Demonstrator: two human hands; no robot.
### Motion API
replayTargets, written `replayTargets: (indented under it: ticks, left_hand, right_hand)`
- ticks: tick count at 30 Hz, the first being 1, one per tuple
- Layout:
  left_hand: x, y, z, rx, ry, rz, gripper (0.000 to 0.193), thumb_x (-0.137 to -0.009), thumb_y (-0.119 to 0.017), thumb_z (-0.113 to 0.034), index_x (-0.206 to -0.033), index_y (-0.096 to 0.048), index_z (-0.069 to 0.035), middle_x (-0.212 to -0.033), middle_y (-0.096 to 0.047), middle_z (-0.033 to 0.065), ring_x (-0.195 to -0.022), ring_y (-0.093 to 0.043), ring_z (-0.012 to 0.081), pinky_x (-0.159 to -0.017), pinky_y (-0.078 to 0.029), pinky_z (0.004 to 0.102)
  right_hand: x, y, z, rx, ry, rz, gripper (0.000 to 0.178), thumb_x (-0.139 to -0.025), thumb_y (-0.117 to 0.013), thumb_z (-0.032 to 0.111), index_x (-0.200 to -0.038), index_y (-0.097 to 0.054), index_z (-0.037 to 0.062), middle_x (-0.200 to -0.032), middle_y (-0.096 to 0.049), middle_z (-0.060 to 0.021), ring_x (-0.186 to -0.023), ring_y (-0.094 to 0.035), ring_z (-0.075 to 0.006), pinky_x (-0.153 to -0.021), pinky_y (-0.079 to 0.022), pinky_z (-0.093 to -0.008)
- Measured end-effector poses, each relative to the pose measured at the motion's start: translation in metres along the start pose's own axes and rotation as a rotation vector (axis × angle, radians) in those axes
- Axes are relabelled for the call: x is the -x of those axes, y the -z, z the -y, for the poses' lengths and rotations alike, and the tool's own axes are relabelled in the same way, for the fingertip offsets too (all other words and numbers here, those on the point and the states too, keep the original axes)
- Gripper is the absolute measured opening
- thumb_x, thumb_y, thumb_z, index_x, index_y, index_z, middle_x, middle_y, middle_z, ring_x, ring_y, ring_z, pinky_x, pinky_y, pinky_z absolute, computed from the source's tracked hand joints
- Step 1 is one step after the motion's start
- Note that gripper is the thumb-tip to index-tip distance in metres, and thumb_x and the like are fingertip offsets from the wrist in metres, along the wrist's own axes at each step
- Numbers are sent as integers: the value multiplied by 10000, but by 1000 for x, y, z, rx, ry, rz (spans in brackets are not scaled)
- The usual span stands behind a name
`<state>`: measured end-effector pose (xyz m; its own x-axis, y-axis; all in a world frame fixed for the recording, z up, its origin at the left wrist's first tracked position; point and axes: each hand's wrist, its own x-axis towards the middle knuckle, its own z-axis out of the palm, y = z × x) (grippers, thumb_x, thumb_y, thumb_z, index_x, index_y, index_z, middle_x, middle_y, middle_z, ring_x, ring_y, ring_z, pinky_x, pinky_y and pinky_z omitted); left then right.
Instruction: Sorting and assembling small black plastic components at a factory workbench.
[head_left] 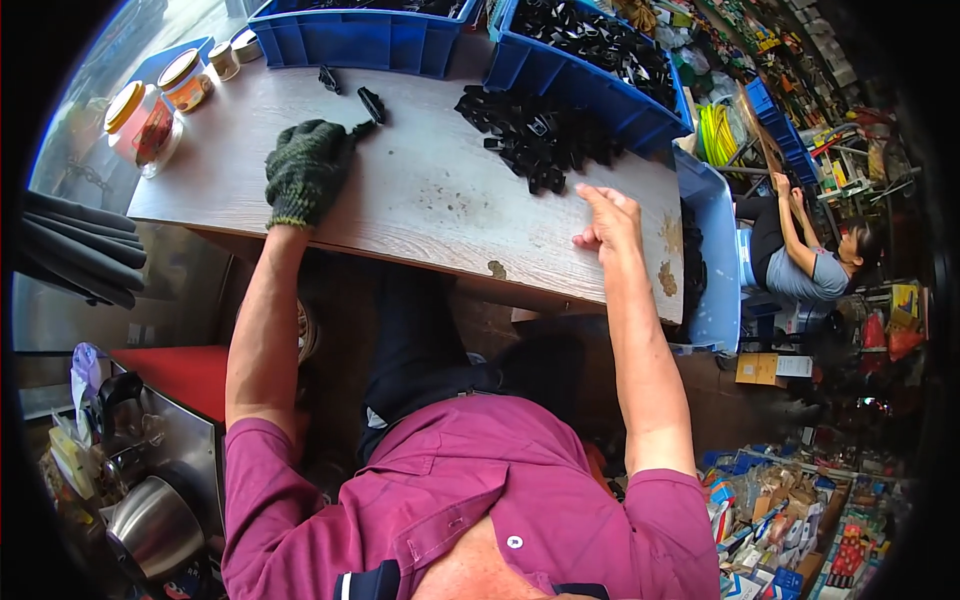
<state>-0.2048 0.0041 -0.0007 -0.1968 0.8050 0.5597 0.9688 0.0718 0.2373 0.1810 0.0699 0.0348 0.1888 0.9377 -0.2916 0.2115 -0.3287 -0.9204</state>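
My left hand, in a dark green knitted glove, rests on the table with its fingers curled. The end of a small black plastic part sticks out at its thumb side; the rest is hidden by the glove. Just beyond lie a black plastic clip-like piece and another small black piece. My bare right hand hovers over the table's right side, index finger stretched out and other fingers partly bent, with nothing visible in it. Close beyond its fingertips spreads a heap of black plastic parts.
Blue bins of black parts line the table's far side; another blue bin stands against its right end. Lidded jars occupy the far left corner. A co-worker sits at right. A steel kettle stands lower left.
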Motion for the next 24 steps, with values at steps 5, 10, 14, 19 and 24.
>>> replayTargets:
  ticks: [5, 10, 14, 19, 24]
  left_hand:
    - [16, 2, -54, 70, -123, 7, 154, -866, -668, -310, -924, -701, -172, -1004, -669, 66, -1010, -600, 353, -824, -474, 504]
    - [19, 1, -99, 207, -64, -72, 212, -881, -701, -225, -1060, -712, -113, -1126, -692, 107, -1067, -625, 347, -899, -493, 467]
    - [37, -5, -134, 606, -120, -226, 253, -859, -713, -49, -1108, -695, -83, -1098, -699, 133, -1051, -640, 351, -924, -508, 434]
    - [46, -20, -182, 983, -92, -31, 335, -868, -681, -3, -1200, -671, -48, -1173, -677, 159, -1120, -639, 324, -972, -495, 392]
    - [45, -25, -190, 1336, -5, 325, 291, -920, -651, -22, -1210, -665, -16, -1150, -689, 142, -1085, -662, 238, -927, -517, 336]
  right_hand:
    - [-9, -11, 8, 200, 44, 16, 267, -832, -774, 243, -934, -711, 5, -603, -599, -53, -371, -487, -127, -350, -490, -325]
    - [-10, -16, 6, 415, 121, -49, 230, -877, -699, 228, -963, -719, 16, -583, -582, -41, -334, -449, -118, -311, -414, -298]
    - [-6, -7, -1, 189, 80, 18, 219, -861, -698, 215, -930, -681, 8, -574, -559, -43, -354, -481, -132, -350, -482, -327]
    - [17, -5, -10, -200, 103, 409, 152, -892, -692, 174, -871, -656, 28, -468, -451, 6, -357, -454, -123, -422, -564, -369]
    - [28, -16, -29, -282, 213, 491, 191, -927, -656, 205, -849, -668, 32, -532, -491, 19, -380, -393, -73, -373, -447, -282]
